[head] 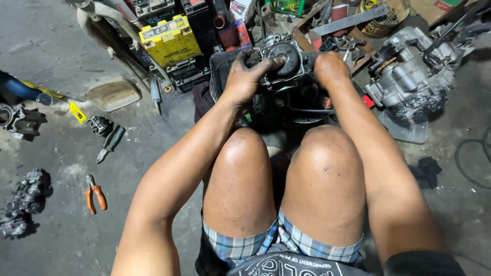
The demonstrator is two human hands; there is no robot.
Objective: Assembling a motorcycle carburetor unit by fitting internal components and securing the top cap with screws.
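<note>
head view looks straight down over two bare knees at a person squatting on a concrete floor (61, 61); both hands meet on a small metal engine part (286, 57), round-faced and greasy, which sits over a dark tray (217, 66) just ahead of the knees, probably so that drips and loose bits land in the tray and not on the floor; the left hand (245, 76) lies over the near left side of the part, fingers spread across its round face, its grip closed around the body as if to steady it; the right hand (331, 67) is curled into a tight fist at the right edge of the part, knuckles up; whatever it may hold is hidden, so i cannot tell what its grip encloses; a larger grey engine casing (409, 76) rests to the right on a flat sheet, near but apart; a yellow battery (171, 38) stands to the upper left among other boxes; orange-handled pliers (94, 194) and green-handled pliers (110, 144) lie well off to the left, within reach yet out of the way; more grimy castings (25, 197) sit at the far left edge.
</note>
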